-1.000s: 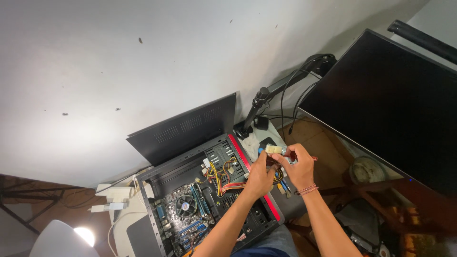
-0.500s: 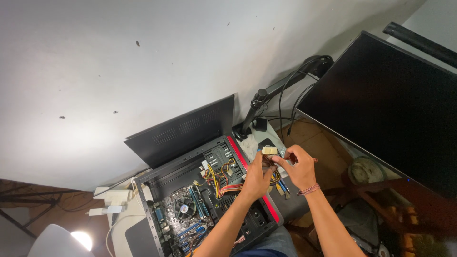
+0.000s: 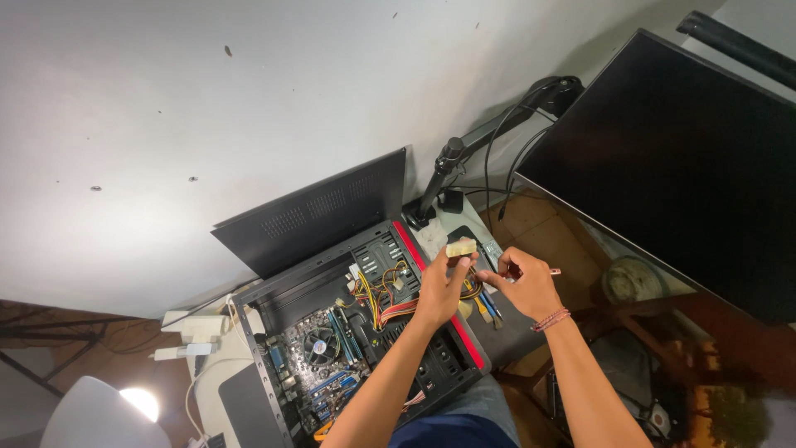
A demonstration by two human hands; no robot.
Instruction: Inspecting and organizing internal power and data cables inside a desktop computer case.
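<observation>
White wall fills the upper half of the head view, above a cluttered desk where an open computer case (image 3: 348, 332) lies on its side, its black side panel (image 3: 319, 211) propped against the wall behind it. 1 large dark monitor (image 3: 680, 182) hangs at the right on a black arm mount (image 3: 464, 153), cables trailing down from it.

Inside the case, a motherboard with a round cooler fan (image 3: 319, 347) shows at the lower left, and a bundle of yellow, red and black wires (image 3: 385, 294) runs up toward the hands. The left hand (image 3: 439, 290) is raised over the case's red-trimmed edge, thumb and fingers pinched shut on a pale plastic connector (image 3: 461, 247) that ends the wire bundle. The right hand (image 3: 526, 286), a beaded bracelet on its wrist, sits just beside it, the 2 hands apart; its fingers curl in, and a small pinkish tip shows past them, but whether they grip anything cannot be told.

By the look of it, the step in hand is handling a power plug lifted clear of the case. The next move likely calls for turning the connector to match its socket and keeping the loose wires off the fan. A white power strip (image 3: 195, 332) and a lit lamp (image 3: 141, 402) sit at the lower left.
</observation>
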